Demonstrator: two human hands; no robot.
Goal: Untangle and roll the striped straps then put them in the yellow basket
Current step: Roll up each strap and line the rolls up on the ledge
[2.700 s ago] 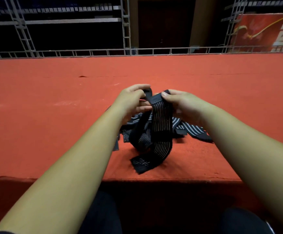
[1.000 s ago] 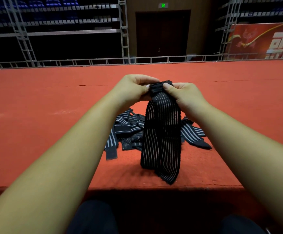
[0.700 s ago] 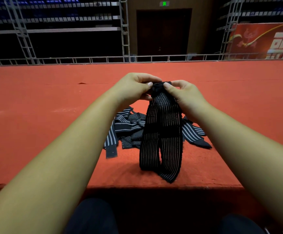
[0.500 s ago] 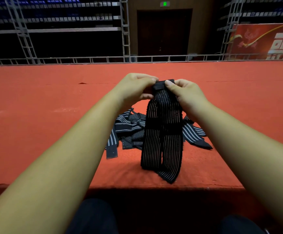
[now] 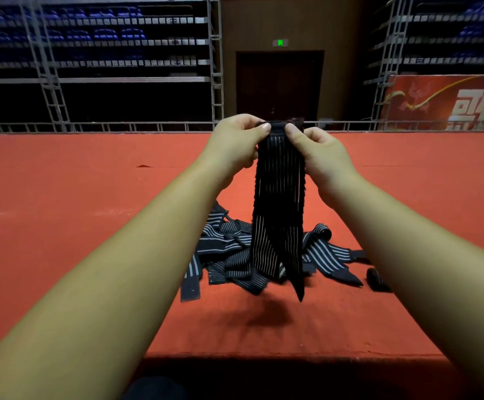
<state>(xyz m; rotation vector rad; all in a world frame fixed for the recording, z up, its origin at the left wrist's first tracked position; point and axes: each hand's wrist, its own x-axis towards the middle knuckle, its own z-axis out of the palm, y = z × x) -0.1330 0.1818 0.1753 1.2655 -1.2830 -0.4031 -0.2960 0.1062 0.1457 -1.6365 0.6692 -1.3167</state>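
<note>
Left hand (image 5: 235, 142) and right hand (image 5: 318, 151) both pinch the top of one hanging strap (image 5: 278, 212). The straps in the tangled pile (image 5: 229, 255) below cannot be counted.

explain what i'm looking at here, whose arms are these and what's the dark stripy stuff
There is no machine here. A person wears a camera on the head, so this single picture looks forward and down along their own bare arms. The left hand and the right hand each pinch the top end of a black elastic strap with thin pale stripes, which hangs down between them. Behind it, on the red cloth-covered surface, lies a tangled pile of similar striped straps. The job is to untangle and roll them. The yellow basket they go into is not in view.
</note>
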